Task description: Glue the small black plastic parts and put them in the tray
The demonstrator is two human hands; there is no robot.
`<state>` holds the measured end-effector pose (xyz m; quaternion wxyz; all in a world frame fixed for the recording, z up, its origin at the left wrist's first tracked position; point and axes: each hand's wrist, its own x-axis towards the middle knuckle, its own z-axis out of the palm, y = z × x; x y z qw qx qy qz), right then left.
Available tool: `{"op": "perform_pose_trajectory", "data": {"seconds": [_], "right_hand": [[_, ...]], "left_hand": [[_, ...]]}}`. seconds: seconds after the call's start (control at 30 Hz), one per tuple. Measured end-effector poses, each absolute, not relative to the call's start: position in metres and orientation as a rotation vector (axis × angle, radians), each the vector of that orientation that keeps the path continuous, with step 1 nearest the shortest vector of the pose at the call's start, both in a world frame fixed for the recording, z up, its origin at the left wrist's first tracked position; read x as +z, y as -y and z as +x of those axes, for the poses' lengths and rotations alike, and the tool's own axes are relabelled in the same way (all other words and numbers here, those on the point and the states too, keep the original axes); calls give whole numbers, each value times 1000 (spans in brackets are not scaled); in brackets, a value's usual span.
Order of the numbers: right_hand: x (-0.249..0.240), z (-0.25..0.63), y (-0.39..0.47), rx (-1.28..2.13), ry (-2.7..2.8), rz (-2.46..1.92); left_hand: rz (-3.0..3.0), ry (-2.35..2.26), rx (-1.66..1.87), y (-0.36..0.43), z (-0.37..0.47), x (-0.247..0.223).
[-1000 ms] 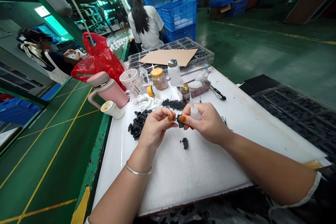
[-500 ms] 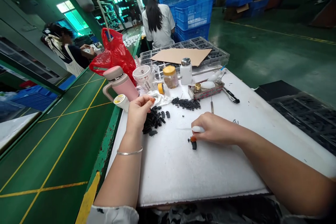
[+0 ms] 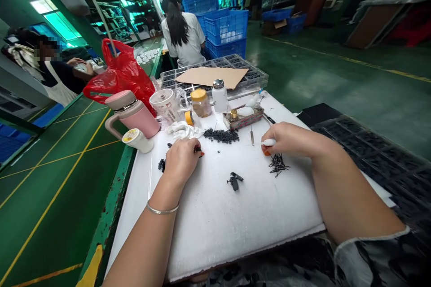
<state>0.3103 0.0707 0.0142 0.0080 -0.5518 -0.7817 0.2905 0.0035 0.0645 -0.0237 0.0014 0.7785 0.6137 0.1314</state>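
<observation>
My left hand [image 3: 184, 157] pinches a small black part [image 3: 198, 149] above the white board, over a heap of black parts [image 3: 162, 164] that it mostly hides. My right hand [image 3: 274, 140] is closed round a small white bottle [image 3: 268, 142] and is beside a loose pile of thin black pins [image 3: 278, 164]. Between the hands, nearer my body, several black pieces [image 3: 235, 181] lie together. Farther back are a pile of tiny black rings [image 3: 221, 136] and a thin metal tool [image 3: 252, 136].
Along the board's back stand a pink tumbler [image 3: 139, 116], a white tub [image 3: 138, 140], a clear mug [image 3: 166, 105], a yellow-lidded jar [image 3: 201, 103], a white pump bottle [image 3: 220, 95] and a small box [image 3: 244, 119]. Two people [image 3: 183, 31] are beyond. Black trays [image 3: 363, 143] lie right.
My right hand has moved right with the white bottle, from the black pieces to the pins. My left hand has lowered and now pinches a black part. The view has shifted right.
</observation>
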Motion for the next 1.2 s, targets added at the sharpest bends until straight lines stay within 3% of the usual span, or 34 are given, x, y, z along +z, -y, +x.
{"op": "perform_pose_trajectory", "data": {"seconds": [0.1, 0.27, 0.4, 0.7, 0.9, 1.2], "right_hand": [[13, 311, -68, 930, 2535, -1817], [12, 305, -67, 593, 2602, -2077], [6, 303, -68, 509, 2544, -2219], [5, 299, -68, 596, 2608, -2067], [17, 298, -65, 784, 2498, -1714], [22, 271, -52, 743, 2112, -1255]], "left_hand": [[2287, -1838, 655, -64, 2, -23], [1678, -1430, 1108, -63, 5, -20], [1361, -1196, 1240, -60, 9, -16], [1086, -1032, 1177, -54, 16, -9], [1017, -982, 1102, -51, 18, -7], [857, -800, 925, -39, 38, -8]]}}
